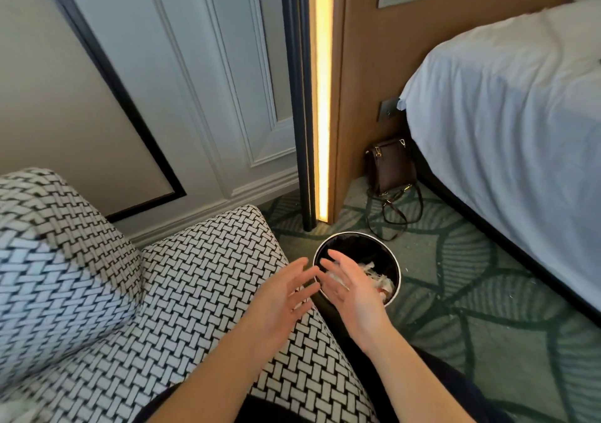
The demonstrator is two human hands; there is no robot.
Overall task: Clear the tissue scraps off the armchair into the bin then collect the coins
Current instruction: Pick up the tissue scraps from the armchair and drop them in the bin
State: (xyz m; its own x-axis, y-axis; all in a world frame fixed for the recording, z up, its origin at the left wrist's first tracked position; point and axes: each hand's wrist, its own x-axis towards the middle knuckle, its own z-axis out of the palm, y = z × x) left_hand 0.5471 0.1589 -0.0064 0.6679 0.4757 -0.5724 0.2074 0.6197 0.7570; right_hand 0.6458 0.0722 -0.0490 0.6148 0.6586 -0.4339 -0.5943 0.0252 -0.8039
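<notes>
The person stood by the armchair (201, 276) and held both hands out over its right edge. The left hand (283, 295) was above the seat edge, just beside the bin (357, 247). The right hand (353, 295) was above the bin's near side. The palms faced each other. The fingers (300, 265) of both hands were spread out and straight, and they held nothing. The fingertips were close together and a bit blurry, so I could not tell if they touched.

The round black bin stood on the green carpet (471, 276), right up against the armchair's right side. White tissue scraps (379, 281) lay inside it, on the near right part. The armchair had a black and white woven pattern. A white blurry bit showed at its near left corner, and I could not tell what it was.

Far behind the bin, a tall yellow light strip (323, 97) glowed on the wall. A brown bag (393, 169) leaned there on the carpet, next to the bed (507, 103) with white sheets on the right.
</notes>
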